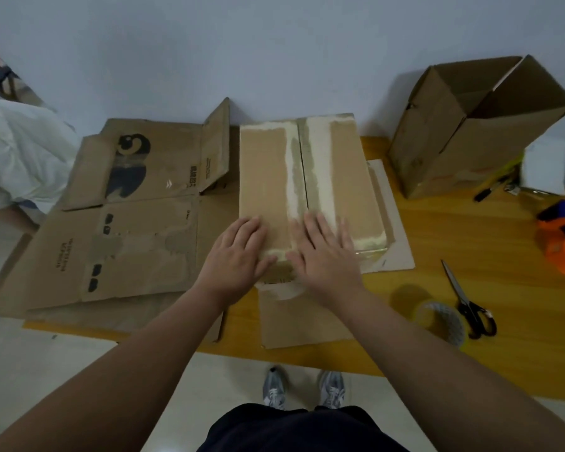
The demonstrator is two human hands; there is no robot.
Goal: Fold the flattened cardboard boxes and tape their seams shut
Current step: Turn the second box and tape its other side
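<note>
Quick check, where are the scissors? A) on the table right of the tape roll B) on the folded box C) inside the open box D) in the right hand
A: the scissors lie on the table just right of the tape roll; both hands press flat on the box.

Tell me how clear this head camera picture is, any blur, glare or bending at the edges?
Head view: lighting is dim and flat, with no harsh glare. Wide-angle distortion bows the table edge and tilts the open box outward. The tape roll at right looks soft and smeared; the scissors beside it stay readable. Both hands, left hand and right hand, are fairly sharp on the folded box.
</note>
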